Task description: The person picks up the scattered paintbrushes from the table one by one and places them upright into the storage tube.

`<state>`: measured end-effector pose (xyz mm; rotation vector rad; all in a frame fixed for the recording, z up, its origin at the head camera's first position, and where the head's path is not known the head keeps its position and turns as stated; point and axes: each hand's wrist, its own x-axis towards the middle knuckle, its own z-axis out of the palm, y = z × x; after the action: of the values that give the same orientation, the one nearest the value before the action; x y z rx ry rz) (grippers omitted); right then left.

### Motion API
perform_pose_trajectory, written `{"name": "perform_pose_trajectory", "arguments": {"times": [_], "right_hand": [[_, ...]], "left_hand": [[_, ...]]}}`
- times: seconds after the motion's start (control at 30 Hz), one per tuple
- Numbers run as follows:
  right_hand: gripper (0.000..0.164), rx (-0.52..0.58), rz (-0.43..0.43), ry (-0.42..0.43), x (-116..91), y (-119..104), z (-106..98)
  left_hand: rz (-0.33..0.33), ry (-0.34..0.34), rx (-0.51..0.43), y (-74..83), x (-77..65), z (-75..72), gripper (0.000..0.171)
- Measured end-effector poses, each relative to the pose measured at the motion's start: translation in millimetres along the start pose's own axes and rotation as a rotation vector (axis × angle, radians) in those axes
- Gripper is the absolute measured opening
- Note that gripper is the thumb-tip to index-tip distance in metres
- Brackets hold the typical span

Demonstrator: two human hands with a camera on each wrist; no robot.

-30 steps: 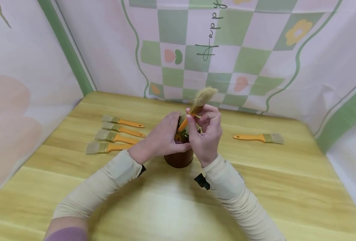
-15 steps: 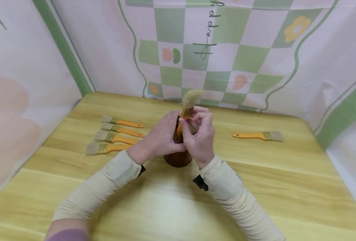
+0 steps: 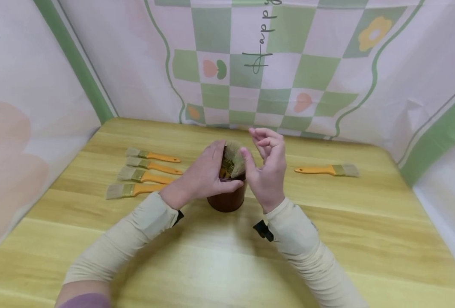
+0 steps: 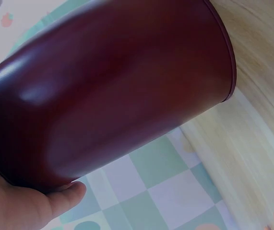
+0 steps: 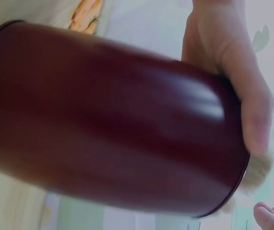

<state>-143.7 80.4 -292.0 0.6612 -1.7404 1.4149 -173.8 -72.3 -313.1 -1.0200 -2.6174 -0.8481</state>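
A dark red-brown cylindrical cup (image 3: 226,202) stands on the table with paint brushes (image 3: 234,155) in it, pale bristles up and brass-coloured ferrules just above the rim. My left hand (image 3: 201,174) grips the cup near its top; in the left wrist view its thumb and fingers lie round the rim end of the cup (image 4: 108,96). My right hand (image 3: 267,171) is raised beside the bristles, fingers apart and holding nothing. Whether its thumb touches the bristles I cannot tell. In the right wrist view, bristles (image 5: 257,172) poke out past the cup's rim. The brush handles are hidden inside the cup.
Several flat brushes with orange handles, such as the nearest brush (image 3: 129,191), lie in a row left of the cup, bristles leftward. One more brush (image 3: 327,170) lies at the right, bristles rightward. A patterned cloth (image 3: 242,72) hangs behind the wooden table (image 3: 212,265).
The brush pinched in my right hand has gone down into the cup, bristles up. The right hand has let go and drawn back to the right. My left hand keeps its grip.
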Motion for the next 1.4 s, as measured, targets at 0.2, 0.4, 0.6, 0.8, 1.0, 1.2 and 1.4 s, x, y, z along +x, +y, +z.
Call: {"name": "perform_pose_trajectory", "arguments": {"times": [0.2,0.4,0.6,0.8,1.0,1.2,1.4], "right_hand": [[0.027,-0.031,0.018,0.025,1,3,-6],[0.023,-0.054,0.020,0.013,4,0,-6],[0.021,-0.091,0.036,0.001,0,2,-10],[0.021,-0.094,0.046,0.018,-2,4,-17],[0.021,-0.114,0.048,0.021,-2,6,-23],[0.020,-0.212,0.020,0.035,2,10,-29],[0.024,-0.211,0.060,0.048,2,11,-37]], "left_hand": [[-0.017,-0.007,0.010,0.2,-0.6,-2.8,0.086],[-0.017,0.007,0.020,-0.1,-0.9,-2.8,0.088],[-0.002,0.017,0.028,-0.7,-3.7,-0.7,0.088],[-0.011,0.005,0.007,-0.1,-4.7,0.6,0.086],[-0.044,-0.015,-0.001,1.2,-3.7,-0.1,0.088],[-0.031,-0.006,0.016,1.3,0.1,-2.3,0.092],[-0.022,-0.016,0.034,2.0,2.3,-4.2,0.094]]}}
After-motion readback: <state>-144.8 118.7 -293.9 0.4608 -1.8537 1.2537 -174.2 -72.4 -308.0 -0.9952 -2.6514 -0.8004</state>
